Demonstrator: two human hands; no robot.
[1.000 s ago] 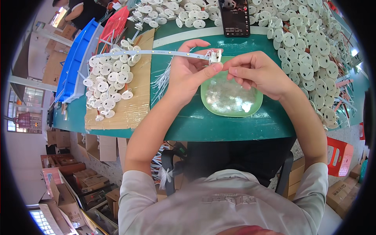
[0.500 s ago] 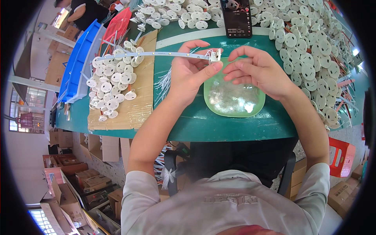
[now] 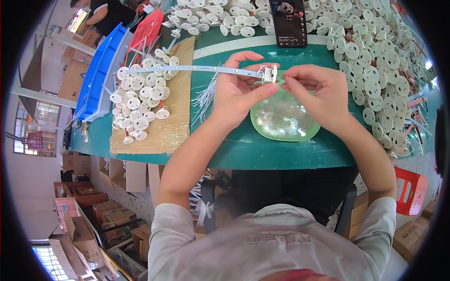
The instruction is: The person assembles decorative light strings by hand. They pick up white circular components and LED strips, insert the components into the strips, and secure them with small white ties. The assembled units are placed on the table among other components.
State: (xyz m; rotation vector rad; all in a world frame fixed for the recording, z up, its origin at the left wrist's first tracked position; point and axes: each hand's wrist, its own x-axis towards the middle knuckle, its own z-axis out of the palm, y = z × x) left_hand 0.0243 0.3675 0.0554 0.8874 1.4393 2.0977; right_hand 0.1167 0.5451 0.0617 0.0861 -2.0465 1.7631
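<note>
My left hand [image 3: 236, 98] is closed on the end of a long, thin white LED strip [image 3: 194, 68], which reaches out to the left over a pile of discs. At the held end sits a small white end piece [image 3: 269, 74] with thin white wires, gripped between thumb and fingers. Just right of it, my right hand [image 3: 321, 91] pinches thumb and fingertips together; whatever is between them is too small to make out. Below both hands, a light green bowl [image 3: 285, 138] holds shiny, clear small pieces. Thin white wires [image 3: 205, 100] lie beside my left wrist.
White round discs [image 3: 140, 107] are heaped on cardboard [image 3: 178, 131] at left. Another large heap of discs [image 3: 375, 84] covers the right side. A phone [image 3: 288, 28] stands at the back. A blue tray [image 3: 101, 70] and a red basket [image 3: 145, 30] stand far left.
My right hand has gone from loosely spread fingers to a pinch close to the end piece. My left hand keeps its hold on the strip. The whole view has shifted slightly.
</note>
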